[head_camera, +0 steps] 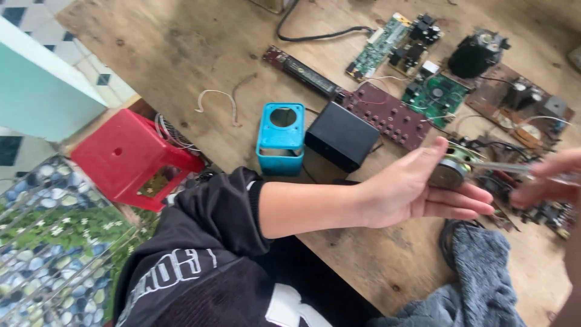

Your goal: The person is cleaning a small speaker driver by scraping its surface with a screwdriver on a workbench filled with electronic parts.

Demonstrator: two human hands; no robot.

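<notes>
A small round speaker part [451,171] with a metal frame is held above the wooden desk [181,54], between the thumb and the fingers of the left hand [417,191]. This hand is half open, the palm turned sideways, and the fingers stretched under the part. The right hand [548,178] is closed around a thin metal tool [499,166], and the tip of the tool touches the part. Behind the hands, several circuit boards lie on the desk, among them a green board [436,97] and a dark red board [390,115]. More to the left stand a black box [342,136] and a blue plastic case [281,139]. A red stool [130,157] stands beside the desk.
</notes>
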